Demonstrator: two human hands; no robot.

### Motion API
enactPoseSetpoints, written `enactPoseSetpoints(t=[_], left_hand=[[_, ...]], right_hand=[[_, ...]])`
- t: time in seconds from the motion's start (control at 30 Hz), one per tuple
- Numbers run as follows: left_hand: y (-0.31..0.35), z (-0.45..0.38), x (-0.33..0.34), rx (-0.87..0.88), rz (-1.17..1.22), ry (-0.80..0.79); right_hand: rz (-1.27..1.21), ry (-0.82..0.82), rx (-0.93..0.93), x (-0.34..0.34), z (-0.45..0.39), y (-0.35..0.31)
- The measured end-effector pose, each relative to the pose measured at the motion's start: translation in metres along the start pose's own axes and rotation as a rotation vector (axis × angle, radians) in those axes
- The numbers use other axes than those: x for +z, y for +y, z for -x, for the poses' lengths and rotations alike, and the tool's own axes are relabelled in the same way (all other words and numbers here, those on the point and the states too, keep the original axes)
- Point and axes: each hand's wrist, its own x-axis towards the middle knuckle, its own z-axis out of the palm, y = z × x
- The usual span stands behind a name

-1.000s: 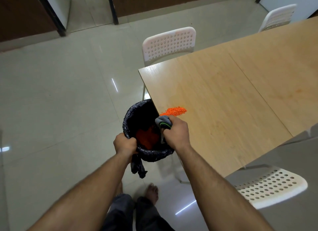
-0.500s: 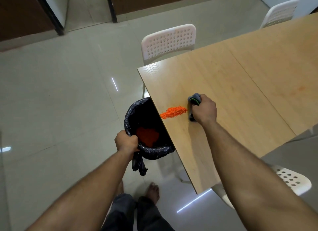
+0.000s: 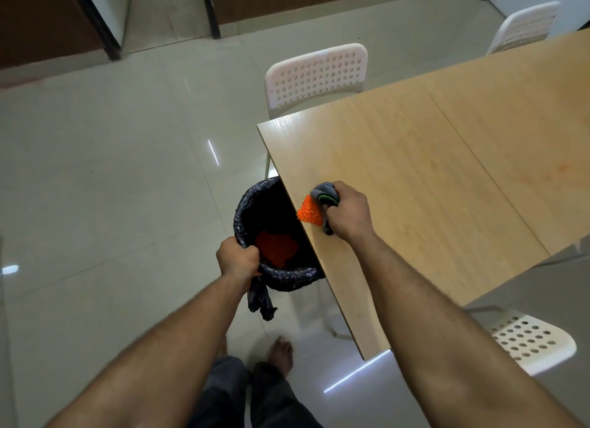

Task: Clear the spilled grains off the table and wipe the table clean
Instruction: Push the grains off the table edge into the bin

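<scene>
Gripping a grey cloth against orange grains at the table edge, right hand, left hand clutching bin rim

Grains on table edge, bin below left, cloth just right of grains

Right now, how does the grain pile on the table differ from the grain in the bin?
The table pile is small, bright orange and sits at the table edge against the cloth. The bin pile is larger, shadowed dark red and lies at the bottom. Both look like the same grains.
</scene>
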Motion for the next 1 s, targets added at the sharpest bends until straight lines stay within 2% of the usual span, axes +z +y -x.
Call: enactPoseSetpoints(t=[0.43, 0.63, 0.77, 0.9, 1.0], left_hand=[[-0.005, -0.007, -0.003, 0.008, -0.029, 0.022], [-0.005, -0.007, -0.004, 0.009, -0.004, 0.014], [0.001, -0.003, -0.007, -0.004, 0.015, 0.003], [0.006, -0.001, -0.008, -0.018, 0.062, -0.009], [0.007, -0.003, -0.009, -0.019, 0.068, -0.009]], right_hand=[[-0.175, -0.034, -0.042, 0.049, 0.042, -0.022], [-0.255, 0.144, -0.015, 0.023, 0.025, -0.023], [-0.187, 0.264, 0.052, 0.0, -0.01, -0.021], [-0.082, 0.17, 0.149, -0.004, -0.037, -0.019], [-0.003, 0.081, 0.068, 0.004, -0.041, -0.029]])
